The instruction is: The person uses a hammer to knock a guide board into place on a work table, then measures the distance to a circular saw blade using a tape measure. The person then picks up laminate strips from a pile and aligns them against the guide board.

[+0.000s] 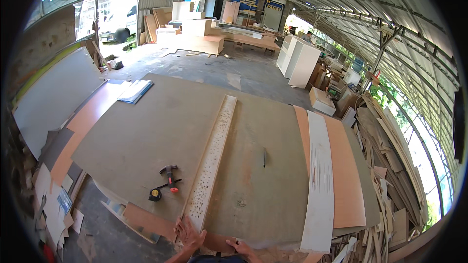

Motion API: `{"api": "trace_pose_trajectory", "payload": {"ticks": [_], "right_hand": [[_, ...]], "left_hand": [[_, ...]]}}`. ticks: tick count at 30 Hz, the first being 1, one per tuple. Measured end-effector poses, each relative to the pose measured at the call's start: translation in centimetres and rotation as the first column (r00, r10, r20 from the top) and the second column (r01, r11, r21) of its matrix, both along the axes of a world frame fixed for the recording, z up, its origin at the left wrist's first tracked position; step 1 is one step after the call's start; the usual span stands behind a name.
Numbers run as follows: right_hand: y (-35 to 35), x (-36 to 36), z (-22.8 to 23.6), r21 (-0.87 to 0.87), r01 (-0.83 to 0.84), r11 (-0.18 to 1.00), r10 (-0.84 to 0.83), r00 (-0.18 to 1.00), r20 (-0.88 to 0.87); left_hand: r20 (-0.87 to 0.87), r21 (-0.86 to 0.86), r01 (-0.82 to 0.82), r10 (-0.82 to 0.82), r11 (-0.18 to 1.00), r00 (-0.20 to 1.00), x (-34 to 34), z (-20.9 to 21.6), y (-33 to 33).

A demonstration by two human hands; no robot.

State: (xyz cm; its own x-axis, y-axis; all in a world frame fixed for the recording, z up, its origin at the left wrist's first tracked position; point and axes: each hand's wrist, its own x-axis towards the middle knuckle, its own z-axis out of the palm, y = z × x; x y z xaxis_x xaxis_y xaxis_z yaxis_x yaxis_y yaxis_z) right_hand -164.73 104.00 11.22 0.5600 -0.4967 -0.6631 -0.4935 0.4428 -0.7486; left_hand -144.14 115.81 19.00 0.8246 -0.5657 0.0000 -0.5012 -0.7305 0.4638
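My left hand [189,234] lies with fingers spread on the near end of a long, narrow board [212,158], whose pale, speckled face has raised edges. My right hand [241,249] is at the near edge of the worktable [273,199], its thumb and fingers closed on the end of a reddish-brown strip [215,241]. Part of that strip passes behind my left hand. Left of the board lie a claw hammer [170,178] with a black and red handle and a black and yellow tape measure [155,194]. A dark, thin pencil-like stick [264,157] lies to its right.
White and orange-brown sheets [319,175] [343,170] cover the table's right side. A blue-white folder [136,91] lies at the far left corner. Scrap wood [390,165] is piled at right, and a large white panel [58,100] leans at left. A white cabinet [298,61] stands beyond.
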Motion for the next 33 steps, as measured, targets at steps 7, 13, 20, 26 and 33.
{"api": "trace_pose_trajectory", "payload": {"ticks": [7,13,20,26,33], "right_hand": [[-0.1,-0.3,-0.3,0.002,-0.040,0.999,0.040,0.998,0.051],[-1.9,-0.4,-0.4,-0.096,-0.311,0.946,0.307,0.950,-0.054],[-2.1,-0.9,-2.2,-0.088,-0.320,0.943,0.326,0.943,0.062],[-1.3,-0.7,-1.6,-0.105,-0.282,0.954,0.295,0.945,0.141],[-1.2,-1.0,-2.4,-0.099,-0.256,0.962,0.271,0.941,0.202]], "left_hand": [[0.031,0.014,-0.011,0.010,1.000,0.999,-0.2,0.4,-0.3],[0.068,0.018,-0.007,0.006,1.000,0.998,0.0,-0.1,-0.1],[0.045,0.006,-0.009,0.009,1.000,0.999,-0.4,0.1,-0.3],[0.053,0.013,-0.010,0.009,1.000,0.999,-0.1,-0.1,-0.2],[0.040,0.023,-0.001,0.000,1.000,0.999,-0.3,0.2,-0.3]]}}
